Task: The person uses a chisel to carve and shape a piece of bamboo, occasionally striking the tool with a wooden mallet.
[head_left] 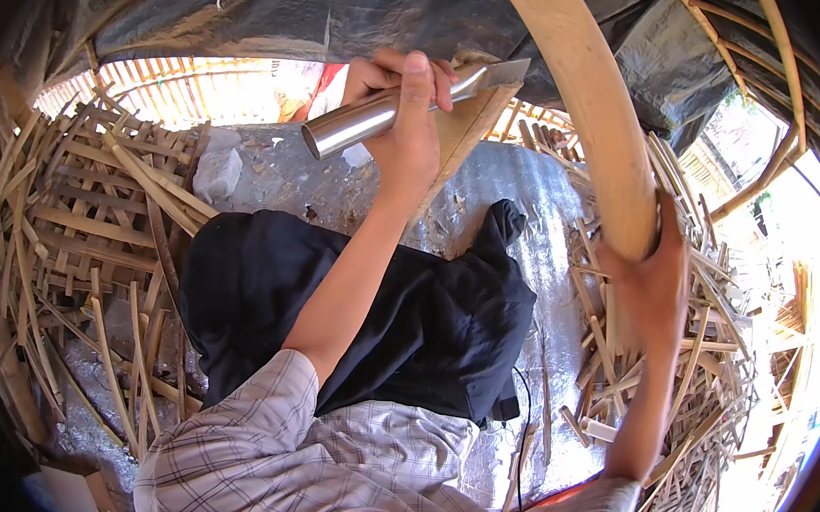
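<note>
My left hand [403,113] is closed around a knife with a shiny steel tube handle [343,130]. Its short blade [504,73] points to the right. Just behind and below the blade stands a flat light-brown piece of wood or bamboo [464,131]; whether the two touch I cannot tell. On the right, my right hand [651,282] is wrapped round the lower part of a thick pale bamboo pole [592,98], which runs up past the top edge. Motion smears this hand a little, and part of the pole is hidden behind it.
A woven bamboo panel [100,201] and loose strips lie at the left. More split bamboo [703,410] is heaped at the right. A silvery sheet [557,200] covers the ground around my legs in dark cloth [360,291]. A black tarp [256,7] hangs at the far side.
</note>
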### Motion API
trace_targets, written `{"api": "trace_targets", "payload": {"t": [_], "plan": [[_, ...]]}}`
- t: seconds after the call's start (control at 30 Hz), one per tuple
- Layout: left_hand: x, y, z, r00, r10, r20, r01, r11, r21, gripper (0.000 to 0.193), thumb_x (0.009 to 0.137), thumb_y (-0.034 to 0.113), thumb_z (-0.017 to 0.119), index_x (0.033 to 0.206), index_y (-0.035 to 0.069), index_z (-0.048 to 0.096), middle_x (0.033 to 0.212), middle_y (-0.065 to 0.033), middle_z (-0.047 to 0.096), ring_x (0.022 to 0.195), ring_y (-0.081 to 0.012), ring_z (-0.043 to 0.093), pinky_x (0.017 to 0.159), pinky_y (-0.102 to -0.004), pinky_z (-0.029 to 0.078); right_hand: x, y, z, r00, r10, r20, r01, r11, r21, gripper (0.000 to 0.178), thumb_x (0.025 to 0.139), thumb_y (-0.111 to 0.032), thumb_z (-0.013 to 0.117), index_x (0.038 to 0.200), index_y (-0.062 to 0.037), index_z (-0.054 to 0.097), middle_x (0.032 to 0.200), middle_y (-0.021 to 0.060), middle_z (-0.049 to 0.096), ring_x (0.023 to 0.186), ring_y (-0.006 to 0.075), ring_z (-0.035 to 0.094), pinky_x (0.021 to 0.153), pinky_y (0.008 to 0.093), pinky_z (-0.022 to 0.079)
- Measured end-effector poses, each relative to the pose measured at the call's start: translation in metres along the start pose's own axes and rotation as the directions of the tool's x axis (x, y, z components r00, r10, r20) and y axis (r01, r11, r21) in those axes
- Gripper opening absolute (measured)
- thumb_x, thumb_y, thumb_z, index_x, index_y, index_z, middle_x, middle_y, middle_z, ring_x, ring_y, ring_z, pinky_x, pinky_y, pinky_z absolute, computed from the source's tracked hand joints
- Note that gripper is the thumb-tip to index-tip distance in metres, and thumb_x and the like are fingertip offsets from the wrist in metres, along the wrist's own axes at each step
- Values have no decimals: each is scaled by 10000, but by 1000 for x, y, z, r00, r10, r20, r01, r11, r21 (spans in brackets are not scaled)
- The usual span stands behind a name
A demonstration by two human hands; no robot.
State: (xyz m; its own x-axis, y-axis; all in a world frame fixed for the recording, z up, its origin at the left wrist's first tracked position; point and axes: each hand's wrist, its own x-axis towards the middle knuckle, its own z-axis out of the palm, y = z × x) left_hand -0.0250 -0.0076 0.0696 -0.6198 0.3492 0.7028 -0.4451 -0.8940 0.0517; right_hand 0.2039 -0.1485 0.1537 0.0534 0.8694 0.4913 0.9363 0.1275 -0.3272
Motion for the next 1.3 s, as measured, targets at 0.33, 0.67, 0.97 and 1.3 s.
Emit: {"api": "trace_targets", "payload": {"t": [0.33, 0.67, 0.97, 1.3], "plan": [[10, 8, -11, 997, -71, 41, 78, 977, -200, 332, 995, 19, 612, 813, 89, 343, 748, -58, 509, 559, -157, 483, 681, -414, 488, 139, 47, -2, 861, -507, 45, 491, 803, -337, 665, 695, -63, 758, 1319, -147, 543, 1180, 186, 675, 992, 443, 666, 842, 495, 563], [19, 12, -17, 974, -133, 184, 174, 957, -232, 317, 1017, 25, 568, 803, 114, 352, 708, -21, 466, 569, -133, 475, 639, -389, 450, 200, 79, 44, 711, -686, 154, 702, 703, -113, 777, 680, -66, 816, 1389, -50, 498, 1301, 225, 608, 1173, 450, 596, 973, 463, 510], [32, 16, -9, 987, 55, 153, -45, 996, -72, 284, 1004, 5, 593, 848, 75, 366, 781, -55, 508, 596, -141, 527, 717, -410, 517, 212, 57, 55, 726, -662, 188, 688, 707, -168, 774, 675, -104, 841, 1366, -96, 492, 1311, 175, 595, 1141, 456, 591, 928, 487, 527], [34, 22, -16, 970, 212, 116, -230, 959, 168, 291, 1000, 44, 616, 884, 82, 352, 780, -75, 527, 684, -155, 522, 859, -459, 510, 225, 43, 70, 717, -680, 154, 696, 685, -215, 885, 647, -125, 864, 1433, -88, 458, 1317, 179, 607, 1154, 433, 607, 951, 496, 523]]}}
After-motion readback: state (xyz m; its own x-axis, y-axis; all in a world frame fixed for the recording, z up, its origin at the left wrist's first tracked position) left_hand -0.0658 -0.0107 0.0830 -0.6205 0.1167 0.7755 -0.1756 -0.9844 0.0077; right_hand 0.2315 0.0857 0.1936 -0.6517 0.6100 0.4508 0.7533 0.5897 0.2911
